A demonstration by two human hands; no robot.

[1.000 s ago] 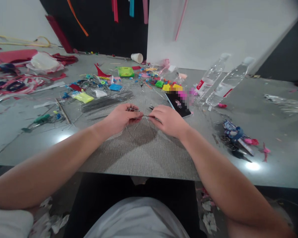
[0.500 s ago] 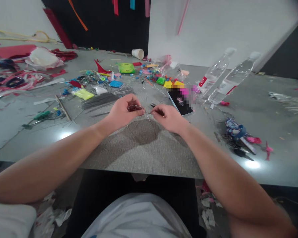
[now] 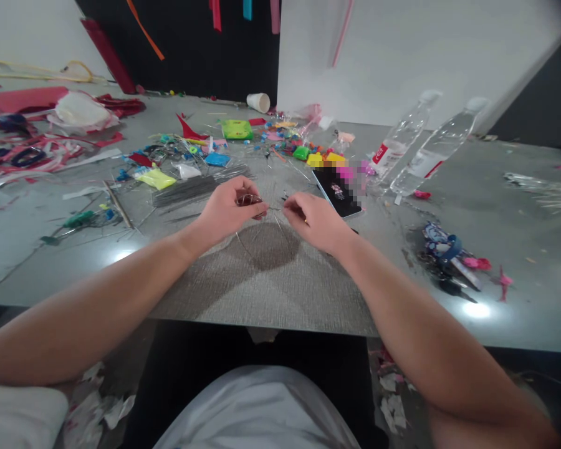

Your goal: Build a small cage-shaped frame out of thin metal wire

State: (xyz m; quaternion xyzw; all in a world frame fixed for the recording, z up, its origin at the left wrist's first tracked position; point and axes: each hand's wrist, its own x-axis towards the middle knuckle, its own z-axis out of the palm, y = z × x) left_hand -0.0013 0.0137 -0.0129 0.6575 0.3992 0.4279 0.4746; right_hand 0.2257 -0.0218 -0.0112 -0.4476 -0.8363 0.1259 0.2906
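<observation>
My left hand (image 3: 231, 209) is closed around a small bent frame of thin wire (image 3: 249, 199), with loose wire ends hanging below it. Facing it, my right hand (image 3: 311, 218) has its fingertips pinched at a thin wire end that reaches across from the left hand. Dark narrow tips, perhaps of a tool, poke out by the right fingers; the rest is hidden by the hand. Both hands are just above a grey textured mat (image 3: 280, 299). Behind the left hand lies a bundle of straight dark wires (image 3: 182, 190).
A phone (image 3: 336, 192) lies beyond my right hand. Two plastic bottles (image 3: 437, 149) stand at the right. Colourful clay packets (image 3: 236, 129) and scraps spread across the back. A paper cup (image 3: 258, 102) lies on its side. Hair ties and clips (image 3: 449, 249) lie to the right.
My hands have drawn slightly apart, and a short stretch of wire now shows between them. The right fingers have shifted and loosened a little. The view has moved slightly.
</observation>
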